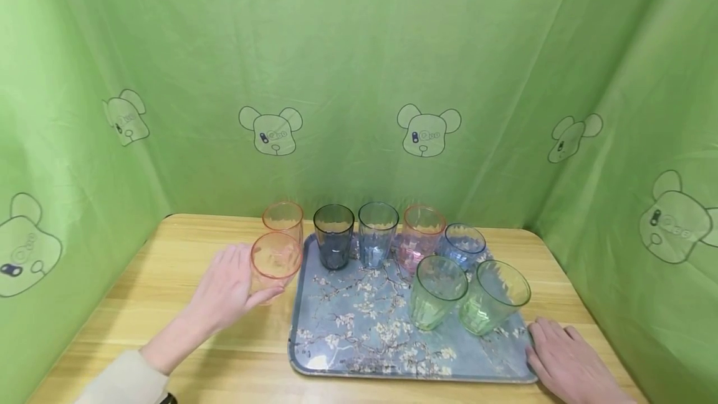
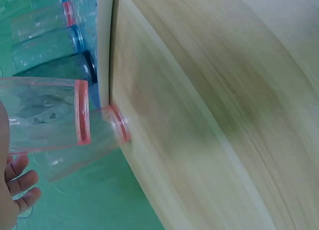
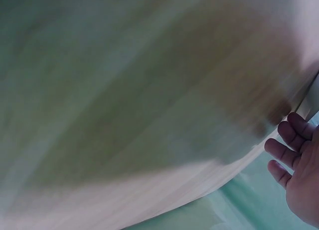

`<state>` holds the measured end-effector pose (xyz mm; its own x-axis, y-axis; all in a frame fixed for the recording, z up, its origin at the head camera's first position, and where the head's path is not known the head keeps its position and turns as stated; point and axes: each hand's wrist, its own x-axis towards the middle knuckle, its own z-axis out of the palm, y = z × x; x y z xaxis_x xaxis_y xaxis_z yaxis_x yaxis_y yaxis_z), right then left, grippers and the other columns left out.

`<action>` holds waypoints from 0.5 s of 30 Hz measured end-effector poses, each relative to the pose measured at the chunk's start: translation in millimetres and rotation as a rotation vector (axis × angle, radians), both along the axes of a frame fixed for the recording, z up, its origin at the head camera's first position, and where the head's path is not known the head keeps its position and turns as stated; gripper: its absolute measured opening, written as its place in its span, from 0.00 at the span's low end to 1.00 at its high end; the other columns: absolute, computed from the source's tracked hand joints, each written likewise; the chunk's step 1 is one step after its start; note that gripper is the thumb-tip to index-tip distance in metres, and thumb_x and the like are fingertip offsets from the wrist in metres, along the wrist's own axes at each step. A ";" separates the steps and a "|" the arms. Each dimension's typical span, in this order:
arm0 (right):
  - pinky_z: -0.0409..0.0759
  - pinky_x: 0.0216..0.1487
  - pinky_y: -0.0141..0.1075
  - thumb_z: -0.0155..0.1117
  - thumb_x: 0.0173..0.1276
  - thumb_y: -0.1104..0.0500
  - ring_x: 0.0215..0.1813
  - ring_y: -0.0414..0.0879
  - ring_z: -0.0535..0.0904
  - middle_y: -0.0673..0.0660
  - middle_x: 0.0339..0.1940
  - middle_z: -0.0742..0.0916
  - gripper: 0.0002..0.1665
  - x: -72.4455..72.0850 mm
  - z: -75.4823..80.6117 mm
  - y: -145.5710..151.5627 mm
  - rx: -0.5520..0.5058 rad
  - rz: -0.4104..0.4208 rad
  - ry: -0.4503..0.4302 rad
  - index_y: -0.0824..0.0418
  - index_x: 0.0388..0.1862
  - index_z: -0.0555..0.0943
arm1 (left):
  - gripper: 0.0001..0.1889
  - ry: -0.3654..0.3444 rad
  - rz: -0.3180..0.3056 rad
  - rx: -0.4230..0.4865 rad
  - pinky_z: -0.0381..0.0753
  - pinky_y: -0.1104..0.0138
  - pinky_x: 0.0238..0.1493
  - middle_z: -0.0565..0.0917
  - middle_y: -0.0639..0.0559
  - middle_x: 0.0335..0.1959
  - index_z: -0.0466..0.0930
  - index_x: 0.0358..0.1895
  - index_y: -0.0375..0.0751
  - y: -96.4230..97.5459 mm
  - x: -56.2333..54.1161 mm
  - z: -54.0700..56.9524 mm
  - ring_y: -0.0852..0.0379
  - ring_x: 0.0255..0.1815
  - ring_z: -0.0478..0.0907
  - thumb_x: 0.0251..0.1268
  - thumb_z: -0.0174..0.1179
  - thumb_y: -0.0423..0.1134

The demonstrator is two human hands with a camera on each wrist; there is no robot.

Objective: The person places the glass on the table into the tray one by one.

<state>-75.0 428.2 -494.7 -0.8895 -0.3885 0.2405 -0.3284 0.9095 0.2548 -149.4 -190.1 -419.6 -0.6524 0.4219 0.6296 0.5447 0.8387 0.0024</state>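
Observation:
My left hand (image 1: pixel 227 288) grips a clear orange-rimmed tumbler (image 1: pixel 276 257) just left of the tray, thumb on its near side. In the left wrist view that held tumbler (image 2: pixel 45 115) appears raised off the tabletop. Behind it a second orange tumbler (image 1: pixel 283 214) stands on the table. My right hand (image 1: pixel 569 357) lies with loosely extended fingers at the tray's lower right edge, holding nothing. On the blue floral tray (image 1: pixel 336 348) stand a dark grey tumbler (image 1: pixel 334 242), a light blue one (image 1: pixel 378 235), a pink one (image 1: pixel 417 242) and a shorter blue one (image 1: pixel 462 248).
Two green tumblers, one left (image 1: pixel 434 298) and one right (image 1: pixel 485 304), stand on the tray's right half. Wooden tabletop (image 1: pixel 168 267) surrounds the tray. A green curtain (image 1: pixel 348 67) with bear drawings encloses the back and both sides.

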 end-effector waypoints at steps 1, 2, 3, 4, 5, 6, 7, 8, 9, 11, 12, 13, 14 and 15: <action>0.65 0.35 0.37 0.69 0.65 0.51 0.33 0.40 0.65 0.46 0.32 0.70 0.14 -0.1 0.0 -0.2 -0.002 0.007 0.009 0.51 0.36 0.70 | 0.49 -0.003 -0.004 0.000 0.75 0.59 0.39 0.77 0.45 0.34 0.75 0.49 0.29 1.6 0.7 0.7 0.52 0.36 0.71 0.72 0.36 0.80; 0.65 0.35 0.37 0.69 0.65 0.51 0.33 0.40 0.65 0.45 0.32 0.70 0.14 -0.1 0.2 -0.4 -0.003 0.009 0.011 0.51 0.35 0.70 | 0.49 -0.007 -0.010 0.001 0.75 0.59 0.39 0.77 0.45 0.35 0.75 0.50 0.29 3.2 1.3 1.4 0.52 0.36 0.71 0.72 0.36 0.80; 0.65 0.35 0.37 0.69 0.65 0.51 0.33 0.40 0.65 0.45 0.32 0.70 0.15 0.2 0.5 -0.7 -0.003 0.010 0.011 0.51 0.35 0.70 | 0.49 -0.008 -0.016 0.002 0.76 0.59 0.40 0.78 0.45 0.35 0.75 0.50 0.29 5.0 1.8 2.2 0.52 0.37 0.71 0.72 0.36 0.80; 0.65 0.35 0.37 0.69 0.65 0.51 0.33 0.40 0.65 0.45 0.32 0.70 0.15 0.3 0.7 -0.9 -0.002 0.009 0.011 0.51 0.35 0.70 | 0.48 -0.010 -0.022 0.001 0.76 0.59 0.40 0.78 0.45 0.36 0.75 0.50 0.30 6.9 2.3 2.9 0.51 0.37 0.72 0.72 0.35 0.80; 0.66 0.36 0.37 0.69 0.65 0.51 0.33 0.40 0.65 0.46 0.32 0.70 0.14 0.3 1.0 -0.8 -0.001 0.006 0.007 0.51 0.36 0.70 | 0.48 -0.014 -0.029 0.001 0.77 0.58 0.41 0.79 0.45 0.37 0.75 0.51 0.30 8.9 2.6 3.6 0.51 0.38 0.72 0.73 0.35 0.80; 0.66 0.36 0.38 0.69 0.65 0.51 0.34 0.41 0.66 0.46 0.32 0.71 0.14 0.1 1.3 -0.7 0.000 0.001 -0.002 0.52 0.36 0.71 | 0.48 -0.015 -0.036 0.001 0.77 0.58 0.42 0.79 0.44 0.37 0.75 0.51 0.30 11.0 2.7 4.4 0.51 0.38 0.73 0.73 0.35 0.80; 0.66 0.36 0.38 0.68 0.66 0.51 0.34 0.41 0.66 0.46 0.32 0.71 0.14 -0.1 1.6 -0.7 0.000 -0.006 -0.010 0.52 0.36 0.71 | 0.48 -0.017 -0.042 -0.002 0.78 0.58 0.42 0.79 0.44 0.38 0.75 0.52 0.30 13.1 2.8 5.0 0.51 0.38 0.73 0.73 0.34 0.79; 0.67 0.36 0.39 0.68 0.67 0.51 0.34 0.41 0.66 0.46 0.33 0.71 0.14 -0.3 1.8 -0.6 0.002 -0.013 -0.019 0.52 0.37 0.71 | 0.49 -0.020 -0.045 -0.006 0.78 0.58 0.42 0.79 0.44 0.38 0.75 0.52 0.30 15.3 2.9 5.7 0.51 0.39 0.73 0.73 0.34 0.80; 0.67 0.36 0.39 0.68 0.67 0.51 0.34 0.42 0.67 0.47 0.33 0.72 0.13 -0.6 2.0 -0.5 0.003 -0.019 -0.027 0.53 0.37 0.71 | 0.49 -0.025 -0.047 -0.012 0.77 0.58 0.43 0.79 0.45 0.38 0.75 0.53 0.30 17.5 3.0 6.3 0.51 0.39 0.73 0.73 0.33 0.80; 0.68 0.37 0.40 0.68 0.67 0.51 0.34 0.42 0.67 0.47 0.33 0.72 0.13 -0.8 1.9 -0.4 0.003 -0.024 -0.032 0.53 0.37 0.72 | 0.50 -0.036 -0.049 -0.025 0.77 0.59 0.44 0.79 0.45 0.39 0.75 0.54 0.30 21.9 3.4 7.2 0.51 0.39 0.72 0.72 0.33 0.80; 0.68 0.37 0.40 0.68 0.67 0.51 0.34 0.42 0.67 0.47 0.33 0.72 0.13 -0.6 1.9 -0.7 0.003 -0.025 -0.032 0.53 0.38 0.72 | 0.50 -0.043 -0.050 -0.030 0.77 0.59 0.44 0.79 0.46 0.39 0.75 0.54 0.30 24.0 3.8 7.7 0.52 0.39 0.72 0.72 0.34 0.81; 0.68 0.37 0.40 0.68 0.66 0.51 0.35 0.42 0.67 0.47 0.33 0.72 0.14 -0.4 1.9 -0.9 0.003 -0.022 -0.028 0.53 0.37 0.72 | 0.50 -0.051 -0.053 -0.033 0.77 0.59 0.44 0.79 0.46 0.39 0.75 0.54 0.30 26.1 4.3 8.2 0.52 0.40 0.72 0.71 0.35 0.81; 0.68 0.37 0.40 0.68 0.66 0.51 0.35 0.42 0.68 0.47 0.33 0.73 0.14 -0.3 1.8 -0.8 0.003 -0.020 -0.024 0.53 0.37 0.72 | 0.49 -0.057 -0.057 -0.035 0.77 0.60 0.45 0.79 0.47 0.39 0.75 0.54 0.31 28.2 4.8 8.6 0.53 0.40 0.72 0.71 0.36 0.80; 0.68 0.37 0.40 0.68 0.66 0.51 0.35 0.42 0.68 0.47 0.33 0.73 0.14 0.1 1.8 -0.9 0.004 -0.020 -0.024 0.53 0.38 0.72 | 0.48 -0.064 -0.061 -0.034 0.77 0.60 0.46 0.79 0.47 0.40 0.75 0.55 0.31 30.3 5.4 8.9 0.53 0.40 0.72 0.71 0.38 0.80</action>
<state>-75.0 427.4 -492.9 -0.9026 -0.3715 0.2176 -0.3163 0.9150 0.2503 -144.0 -159.8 -410.7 -0.6629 0.4826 0.5724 0.5947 0.8038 0.0110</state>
